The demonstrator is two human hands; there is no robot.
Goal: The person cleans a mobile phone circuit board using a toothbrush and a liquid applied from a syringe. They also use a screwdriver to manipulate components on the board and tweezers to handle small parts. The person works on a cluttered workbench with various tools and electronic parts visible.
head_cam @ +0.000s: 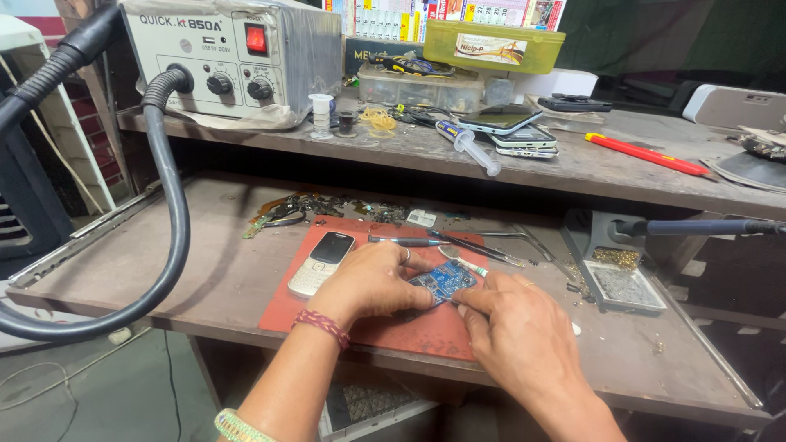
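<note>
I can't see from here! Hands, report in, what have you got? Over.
Both hands, left and right, pinching the blue circuit board on the red mat. Phone beside left hand. Tweezers lying just behind.

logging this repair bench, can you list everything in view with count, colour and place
circuit board: one, blue, on the red mat, between both hands
red mat: one, on the lower bench
keypad phone: one, white and black, left side of mat
tweezers: one pair, metal, behind the board
hot-air station: one, grey, upper shelf left
black hose: one, curving down at left
syringe: one, clear, upper shelf
smartphones: a small stack, upper shelf
red pen: one, upper shelf right
yellow-green box: one, upper shelf back
left hand: on the board
right hand: on the board
</note>
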